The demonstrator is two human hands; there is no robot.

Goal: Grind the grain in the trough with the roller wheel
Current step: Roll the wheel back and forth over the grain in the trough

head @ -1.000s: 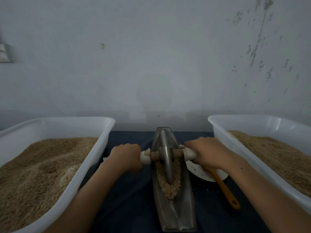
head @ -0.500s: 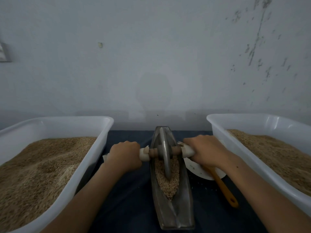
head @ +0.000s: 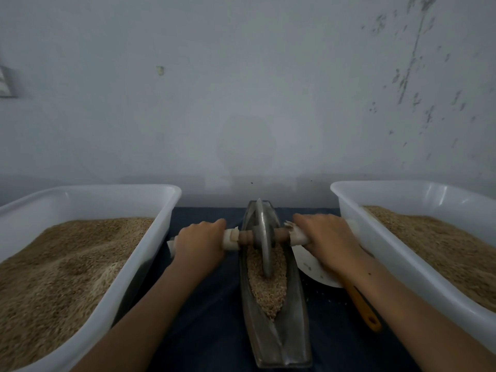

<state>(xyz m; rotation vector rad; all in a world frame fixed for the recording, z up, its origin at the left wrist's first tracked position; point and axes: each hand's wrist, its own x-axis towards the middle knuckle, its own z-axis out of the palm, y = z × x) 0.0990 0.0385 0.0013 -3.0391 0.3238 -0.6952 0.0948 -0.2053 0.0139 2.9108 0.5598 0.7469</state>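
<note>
Item: roller wheel (head: pixel 262 238), upright in the metal trough (head: pixel 279 342), its rim sunk in the grain (head: pixel 268 288). My left hand (head: pixel 200 244) and right hand (head: pixel 326 237) each curled round a wrapped axle end. I logged a white tub (head: pixel 171 208) of grain on either side.

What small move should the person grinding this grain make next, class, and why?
Probably roll the wheel back toward the body. Both the left hand and right hand grip the axle, the wheel stands near the far end of the trough, and most of the grain lies nearer, not under the wheel.
</note>
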